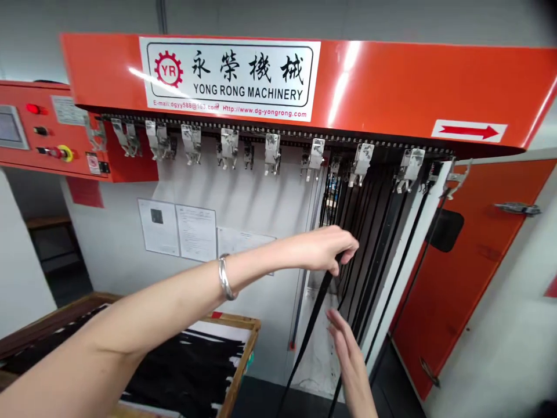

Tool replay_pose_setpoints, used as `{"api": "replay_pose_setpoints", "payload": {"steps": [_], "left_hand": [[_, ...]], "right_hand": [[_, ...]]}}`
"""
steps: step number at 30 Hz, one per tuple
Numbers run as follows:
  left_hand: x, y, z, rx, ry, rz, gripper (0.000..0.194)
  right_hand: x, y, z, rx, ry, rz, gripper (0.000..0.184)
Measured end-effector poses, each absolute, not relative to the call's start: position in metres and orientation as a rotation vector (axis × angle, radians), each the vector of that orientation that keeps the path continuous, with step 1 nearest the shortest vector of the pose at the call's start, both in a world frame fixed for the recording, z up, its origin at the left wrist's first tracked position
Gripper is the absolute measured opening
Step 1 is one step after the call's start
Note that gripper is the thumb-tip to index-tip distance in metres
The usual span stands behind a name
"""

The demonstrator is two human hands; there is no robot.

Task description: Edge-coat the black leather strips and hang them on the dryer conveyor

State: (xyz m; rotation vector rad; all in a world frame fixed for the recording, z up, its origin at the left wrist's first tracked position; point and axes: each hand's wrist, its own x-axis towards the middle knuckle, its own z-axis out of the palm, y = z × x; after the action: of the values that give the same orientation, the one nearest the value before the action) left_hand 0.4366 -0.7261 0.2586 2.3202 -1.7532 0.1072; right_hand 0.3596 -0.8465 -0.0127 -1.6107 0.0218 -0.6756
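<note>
My left hand (pixel 328 248), with a silver bangle (pixel 224 277) on the wrist, reaches across in front of the machine. Its fingers are closed on a black strap (pixel 317 307), which hangs down from the grip at a slant toward the floor. Lower down, my right hand (pixel 348 360) has its fingers stretched out and holds nothing, just right of the hanging strap. Above both hands, metal clips (pixel 363 162) hang from a chain under the red machine hood (pixel 391 87). Behind my left hand, several more black straps (pixel 378 255) hang in the machine's opening.
At lower left stands a wooden-framed bin (pixel 243 354) with black material inside. A red control panel (pixel 46 133) with a screen and buttons is at far left. Paper sheets (pixel 198 232) are fixed to the white wall. On the right is a red door (pixel 474 255) with a metal latch.
</note>
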Motion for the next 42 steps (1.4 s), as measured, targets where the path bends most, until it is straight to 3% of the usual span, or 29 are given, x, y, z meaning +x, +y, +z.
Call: {"api": "replay_pose_setpoints", "payload": {"steps": [5,8,10,15,20,31,36,40,42], "left_hand": [[0.463,-0.723,0.256,2.299,-1.592,0.128,0.015],[0.479,-0.731,0.28,2.085,-1.238,0.342,0.045],[0.492,-0.748,0.302,1.894,-1.055,0.4,0.053],[0.519,-0.8,0.348,1.515,-0.952,0.093,0.03],[0.521,-0.807,0.36,1.477,-0.918,0.003,0.029],[0.524,-0.794,0.343,1.467,-0.991,0.021,0.023],[0.533,-0.794,0.316,1.64,-1.006,0.244,0.052],[0.528,-0.787,0.295,1.694,-1.081,0.185,0.041],[0.513,-0.755,0.284,1.744,-1.164,0.113,0.046]], "right_hand": [[0.417,-0.808,0.058,-1.338,-0.188,-0.717,0.037],[0.449,-0.807,0.087,-1.24,-0.22,-0.795,0.037],[0.463,-0.813,0.102,-1.22,-0.242,-0.843,0.037],[0.48,-0.83,0.132,-1.207,-0.27,-0.905,0.039],[0.488,-0.841,0.148,-1.197,-0.279,-0.925,0.038],[0.499,-0.858,0.174,-1.23,-0.303,-0.975,0.04],[0.5,-0.864,0.176,-1.316,-0.24,-1.058,0.043],[0.482,-0.87,0.157,-1.482,-0.109,-1.174,0.049],[0.472,-0.859,0.134,-1.757,-0.04,-1.235,0.047]]}}
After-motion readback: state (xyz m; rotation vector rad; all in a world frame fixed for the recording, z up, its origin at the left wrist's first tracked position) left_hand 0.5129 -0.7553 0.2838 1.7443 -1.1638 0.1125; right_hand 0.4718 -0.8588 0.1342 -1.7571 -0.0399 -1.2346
